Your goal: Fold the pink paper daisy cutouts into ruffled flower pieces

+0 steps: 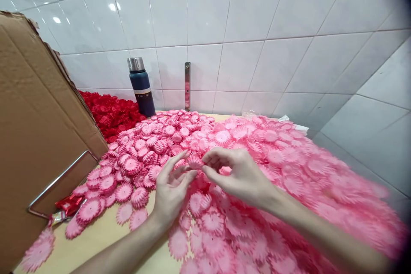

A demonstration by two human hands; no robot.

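Observation:
Between my two hands is a small pink flower-shaped disc (195, 162) with a frilled edge. My right hand (236, 175) pinches its right side between thumb and fingers. At its left side my left hand (173, 190) has the thumb and a bent finger closed on the edge, with the index finger raised. Loose paler pink frilled discs (213, 222) lie under and to the right of the hands. To the left are thicker pink ruffled flower pieces (131, 165) in a heap. What the discs are made of I cannot make out.
A large cardboard box (41, 115) stands at the left, a bent metal wire (59, 184) in front of it. Near the wire lies a red wrapper (69, 205). Behind are red flower pieces (112, 113), a dark blue bottle (141, 87) and a metal strip (187, 85) by the tiled wall.

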